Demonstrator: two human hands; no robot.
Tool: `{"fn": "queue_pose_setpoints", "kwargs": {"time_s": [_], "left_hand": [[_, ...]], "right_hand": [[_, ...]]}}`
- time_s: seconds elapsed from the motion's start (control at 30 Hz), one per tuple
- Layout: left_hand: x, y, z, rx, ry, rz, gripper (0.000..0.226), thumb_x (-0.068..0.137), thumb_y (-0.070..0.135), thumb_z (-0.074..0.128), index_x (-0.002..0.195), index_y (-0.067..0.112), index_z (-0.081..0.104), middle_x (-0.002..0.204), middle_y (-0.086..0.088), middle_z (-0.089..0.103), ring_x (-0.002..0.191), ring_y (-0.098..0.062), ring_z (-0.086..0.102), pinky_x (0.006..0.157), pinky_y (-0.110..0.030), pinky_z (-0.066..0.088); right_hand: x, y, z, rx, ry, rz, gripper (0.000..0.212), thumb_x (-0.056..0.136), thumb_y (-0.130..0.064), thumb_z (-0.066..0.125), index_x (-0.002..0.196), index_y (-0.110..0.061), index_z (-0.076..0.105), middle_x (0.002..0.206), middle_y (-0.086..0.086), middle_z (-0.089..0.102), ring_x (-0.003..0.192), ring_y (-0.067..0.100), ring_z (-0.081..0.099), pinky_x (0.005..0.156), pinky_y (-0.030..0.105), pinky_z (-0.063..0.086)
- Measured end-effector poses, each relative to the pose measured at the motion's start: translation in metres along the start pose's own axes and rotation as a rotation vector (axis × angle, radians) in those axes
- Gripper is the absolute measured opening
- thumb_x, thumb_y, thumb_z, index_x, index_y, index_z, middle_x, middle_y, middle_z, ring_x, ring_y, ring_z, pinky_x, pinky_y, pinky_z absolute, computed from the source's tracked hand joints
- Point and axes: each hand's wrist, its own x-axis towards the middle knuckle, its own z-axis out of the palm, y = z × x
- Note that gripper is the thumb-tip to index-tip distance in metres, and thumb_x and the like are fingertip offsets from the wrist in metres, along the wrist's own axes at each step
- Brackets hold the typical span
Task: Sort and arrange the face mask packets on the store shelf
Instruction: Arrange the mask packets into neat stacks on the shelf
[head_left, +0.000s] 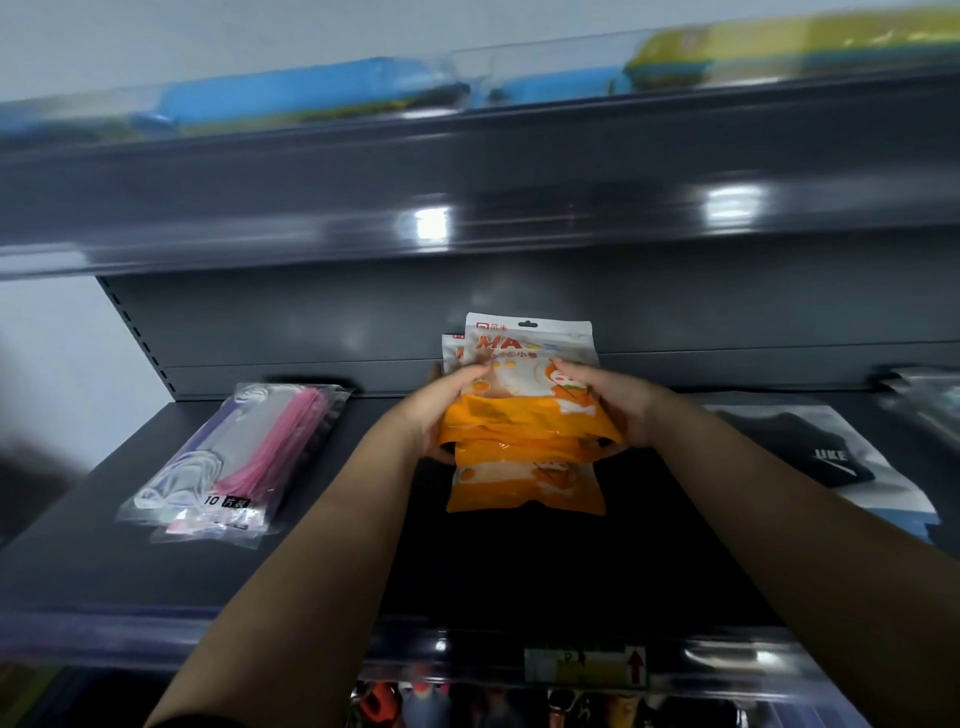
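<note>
Taking the orange-and-white printed face mask packets (524, 415) at the middle of the dark grey metal shelf (78, 561) as my landmark, I read the scene from the left. Well to their left lies a small pile of clear plastic packets of pink and lilac masks (228, 457), flat on the shelf with its long side running toward the back panel; it looks already set down as its own group.

Next comes my left hand (441, 410), fingers curled round the left edge of the orange packets, thumb on the front. The packets themselves stand tilted up near the back panel, several overlapped, with one slipped lower in front. I judge I am squaring them into one even bundle before laying them down.

My right hand (613, 410) grips the right edge the same way, so the bundle is pinched from both sides, which keeps the slippery film from fanning out.

To the right of the packets lies a silver-grey packet holding a black mask (810, 457), flat on the shelf. Further right more packets are too blurred to name.
</note>
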Motion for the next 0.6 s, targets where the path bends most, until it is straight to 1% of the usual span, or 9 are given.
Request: {"fn": "queue_pose_setpoints", "kwargs": {"time_s": [0.1,0.17,0.2,0.27,0.37,0.4,0.47,0.53,0.6], "left_hand": [[-0.001,-0.001,-0.009,0.023,0.008,-0.005,0.063,0.077,0.066,0.054,0.127,0.028,0.054,0.119,-0.009,0.065,0.116,-0.034,0.056,0.105,-0.06,0.035],[-0.005,0.001,-0.016,0.032,0.024,0.007,0.063,0.079,0.065,0.052,0.13,0.029,0.05,0.123,-0.01,0.062,0.118,-0.035,0.053,0.103,-0.062,0.034],[-0.005,0.002,-0.021,0.026,0.032,0.01,0.063,0.08,0.065,0.051,0.131,0.028,0.047,0.125,-0.011,0.06,0.118,-0.036,0.052,0.102,-0.064,0.035],[-0.008,0.007,-0.028,-0.002,0.028,0.015,0.057,0.083,0.063,0.048,0.128,0.029,0.044,0.13,-0.014,0.056,0.12,-0.039,0.05,0.099,-0.066,0.034],[-0.011,0.019,-0.034,-0.031,-0.002,-0.004,0.039,0.085,0.063,0.043,0.111,0.034,0.048,0.13,-0.016,0.055,0.12,-0.044,0.049,0.097,-0.069,0.034],[-0.011,0.023,-0.034,-0.027,-0.015,-0.022,0.037,0.085,0.064,0.042,0.106,0.034,0.05,0.129,-0.017,0.055,0.12,-0.045,0.048,0.096,-0.07,0.033],[-0.009,0.031,-0.031,-0.001,-0.045,-0.063,0.039,0.083,0.067,0.042,0.098,0.034,0.055,0.128,-0.018,0.056,0.122,-0.046,0.045,0.097,-0.074,0.027],[-0.005,0.034,-0.028,0.019,-0.069,-0.116,0.05,0.081,0.07,0.042,0.105,0.03,0.059,0.129,-0.017,0.055,0.124,-0.046,0.043,0.098,-0.075,0.022],[-0.002,0.034,-0.024,0.026,-0.081,-0.18,0.066,0.077,0.073,0.044,0.121,0.025,0.057,0.133,-0.019,0.053,0.126,-0.046,0.04,0.1,-0.074,0.02]], "right_hand": [[-0.004,-0.001,-0.006,0.007,0.008,-0.015,0.102,0.037,-0.078,0.068,0.125,-0.028,0.055,0.126,0.011,0.06,0.114,0.036,0.056,0.102,0.061,0.037],[-0.004,-0.001,-0.015,0.038,0.023,-0.026,0.117,0.026,-0.081,0.069,0.13,-0.029,0.051,0.129,0.013,0.058,0.117,0.039,0.053,0.102,0.065,0.033],[-0.005,-0.001,-0.019,0.048,0.016,-0.032,0.12,0.026,-0.083,0.067,0.132,-0.03,0.049,0.13,0.015,0.057,0.118,0.04,0.052,0.103,0.066,0.032],[-0.008,-0.005,-0.026,0.065,-0.019,-0.04,0.114,0.035,-0.085,0.059,0.135,-0.031,0.046,0.132,0.02,0.055,0.122,0.042,0.049,0.104,0.066,0.029],[-0.01,-0.012,-0.035,0.101,-0.045,-0.008,0.113,0.048,-0.084,0.051,0.145,-0.029,0.029,0.141,0.027,0.044,0.128,0.047,0.042,0.103,0.067,0.029],[-0.01,-0.014,-0.036,0.104,-0.053,0.006,0.116,0.049,-0.084,0.051,0.147,-0.03,0.023,0.143,0.029,0.039,0.129,0.049,0.039,0.099,0.067,0.031],[-0.011,-0.015,-0.034,0.091,-0.058,0.035,0.131,0.037,-0.084,0.059,0.149,-0.033,0.014,0.146,0.031,0.033,0.127,0.051,0.04,0.087,0.067,0.038],[-0.009,-0.015,-0.031,0.074,-0.065,0.062,0.137,0.03,-0.083,0.063,0.149,-0.034,0.016,0.145,0.031,0.035,0.123,0.051,0.044,0.078,0.066,0.042],[-0.005,-0.012,-0.029,0.059,-0.061,0.089,0.137,0.029,-0.082,0.064,0.148,-0.031,0.021,0.143,0.028,0.039,0.12,0.051,0.047,0.075,0.065,0.045]]}}
